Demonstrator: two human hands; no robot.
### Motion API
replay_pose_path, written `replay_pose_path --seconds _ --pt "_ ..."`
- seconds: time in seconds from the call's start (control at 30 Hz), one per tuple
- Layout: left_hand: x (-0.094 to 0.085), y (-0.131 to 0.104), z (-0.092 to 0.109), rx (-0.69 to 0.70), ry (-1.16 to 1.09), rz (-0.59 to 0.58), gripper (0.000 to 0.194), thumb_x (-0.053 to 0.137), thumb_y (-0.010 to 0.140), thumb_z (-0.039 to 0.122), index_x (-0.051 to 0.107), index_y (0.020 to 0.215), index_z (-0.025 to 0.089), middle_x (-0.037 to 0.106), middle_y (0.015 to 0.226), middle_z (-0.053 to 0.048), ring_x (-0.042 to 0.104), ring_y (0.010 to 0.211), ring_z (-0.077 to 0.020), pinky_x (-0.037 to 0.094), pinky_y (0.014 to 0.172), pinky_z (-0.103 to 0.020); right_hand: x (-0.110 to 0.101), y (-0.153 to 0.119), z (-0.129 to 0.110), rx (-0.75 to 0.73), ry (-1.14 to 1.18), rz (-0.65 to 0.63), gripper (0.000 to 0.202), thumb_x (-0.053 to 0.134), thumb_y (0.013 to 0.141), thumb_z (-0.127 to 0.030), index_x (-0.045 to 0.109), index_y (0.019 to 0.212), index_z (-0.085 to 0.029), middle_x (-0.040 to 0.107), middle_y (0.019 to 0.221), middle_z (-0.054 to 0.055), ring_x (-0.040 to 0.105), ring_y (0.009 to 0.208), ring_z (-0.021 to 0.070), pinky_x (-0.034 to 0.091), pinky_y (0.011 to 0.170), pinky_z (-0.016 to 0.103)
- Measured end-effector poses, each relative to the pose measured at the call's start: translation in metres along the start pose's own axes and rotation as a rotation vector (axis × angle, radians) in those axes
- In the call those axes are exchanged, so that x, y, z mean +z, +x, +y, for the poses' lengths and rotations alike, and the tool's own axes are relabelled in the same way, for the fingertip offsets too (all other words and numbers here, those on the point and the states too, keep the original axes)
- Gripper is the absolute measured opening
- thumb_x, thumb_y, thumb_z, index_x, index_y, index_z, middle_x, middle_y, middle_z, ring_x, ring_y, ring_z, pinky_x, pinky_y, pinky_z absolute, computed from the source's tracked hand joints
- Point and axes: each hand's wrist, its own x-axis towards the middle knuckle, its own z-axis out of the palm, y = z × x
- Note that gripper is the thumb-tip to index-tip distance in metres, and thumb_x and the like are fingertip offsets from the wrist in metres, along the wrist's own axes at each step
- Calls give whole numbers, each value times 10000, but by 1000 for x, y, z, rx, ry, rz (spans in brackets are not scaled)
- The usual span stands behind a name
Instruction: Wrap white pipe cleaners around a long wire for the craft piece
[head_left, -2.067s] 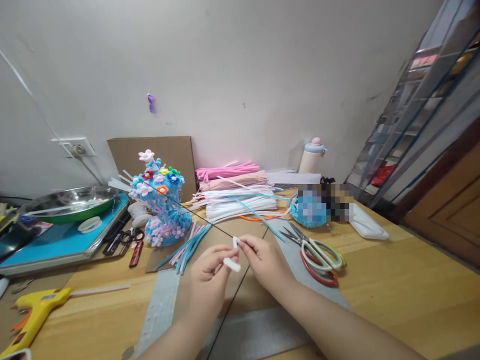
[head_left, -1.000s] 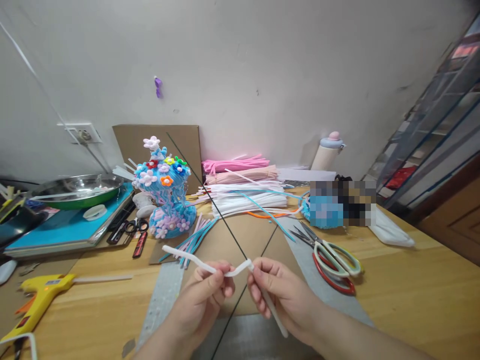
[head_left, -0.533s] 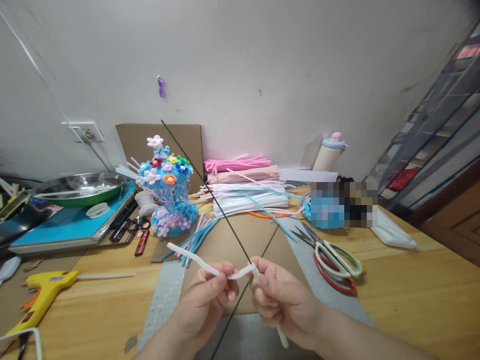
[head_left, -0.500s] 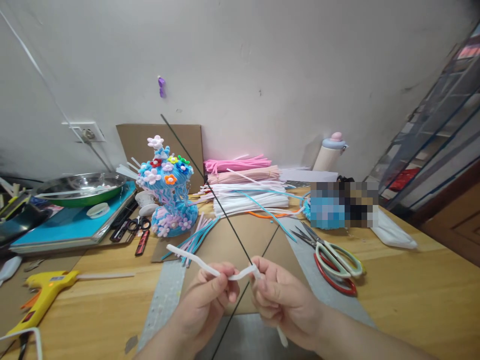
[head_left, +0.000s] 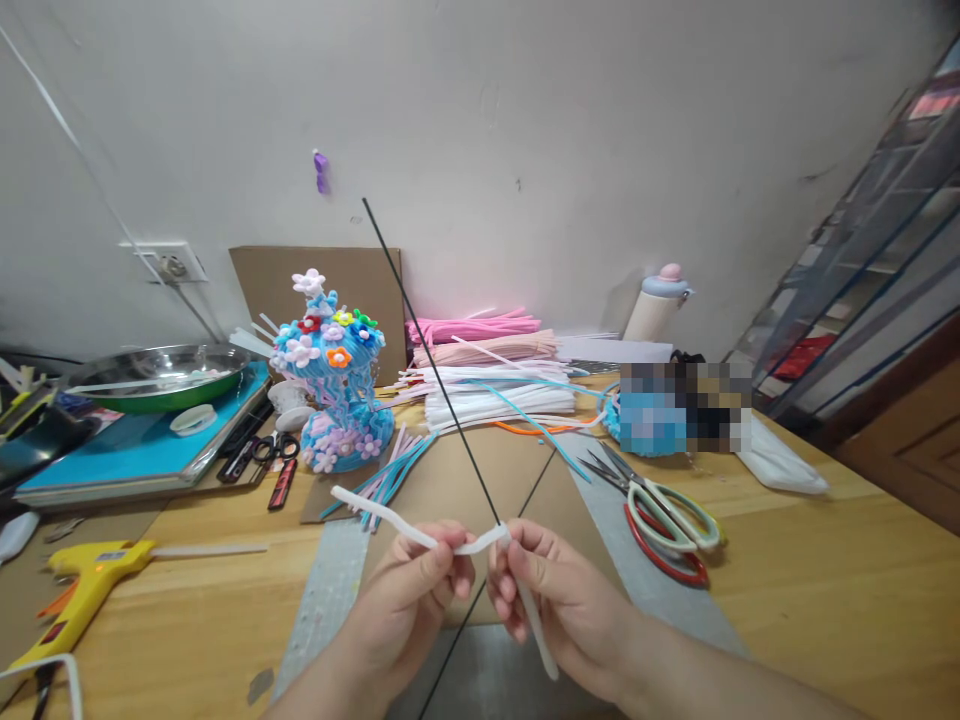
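Note:
A white fuzzy stem runs between my two hands, with its free end sticking out to the upper left. My left hand pinches it between thumb and fingers. At the dark thin wire, my right hand pinches the stem's bend, and the other end of the stem hangs down past the palm. The wire slants from the upper left down to the pinch. Another dark thin wire lies on the brown cardboard under my hands.
A blue flowered pipe-cleaner piece stands at the left, beyond a yellow glue gun. Bundles of white stems lie at the back. Scissors rest at the right; a bottle stands behind.
The wire's upper end has swung right and stands steeper. My right fingers have shifted at the bend, and more of the stem's hanging end shows below them.

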Motion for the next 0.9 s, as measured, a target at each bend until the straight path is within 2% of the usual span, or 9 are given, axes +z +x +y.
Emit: replay_pose_path --seconds 0.23,0.43,0.53,0.63,0.73,0.8,0.9 --pt "1 1 0 35 -34 55 264 847 564 342 753 718 149 612 563 3 525 530 -94 402 553 -219 -1 0 3 52 16 -38 386 654 793 -491 579 705 -122 497 516 -29 469 436 67 320 414 177" --pt "0 4 -3 36 -145 63 205 843 586 278 748 727 163 699 699 -19 537 509 -65 427 558 -198 0 -3 3 150 80 -135 384 592 845 -482 529 673 -145 370 454 -75 248 391 39 162 383 171" --pt "0 6 -3 35 -161 93 182 819 628 268 733 744 157 689 703 -17 530 507 -60 435 556 -194 1 -4 1 204 79 -134 389 580 848 -496 511 680 -152 348 460 -83 209 393 36 119 384 172" --pt "5 4 -1 55 -134 134 192 799 653 286 712 768 159 657 704 -5 531 528 -66 432 547 -188 4 -3 -1 190 16 -58 376 616 819 -504 532 729 -149 381 500 -80 217 403 29 116 392 171" --pt "13 0 2 77 -59 80 227 795 646 287 689 805 165 635 777 -9 558 616 -95 456 603 -212 5 -2 0 139 -92 13 389 651 779 -522 539 752 -151 413 521 -78 227 399 23 119 390 173" --pt "17 -4 1 64 -7 28 257 796 638 278 670 838 179 622 841 -10 563 649 -109 464 628 -238 5 -2 3 94 -166 21 400 654 769 -536 537 748 -154 421 515 -78 239 395 26 140 385 175" --pt "19 -6 -3 41 98 68 252 791 646 287 648 824 180 605 778 0 528 590 -93 423 565 -221 4 -3 7 58 -262 -2 421 613 790 -563 536 735 -153 415 502 -77 246 394 29 156 377 177"
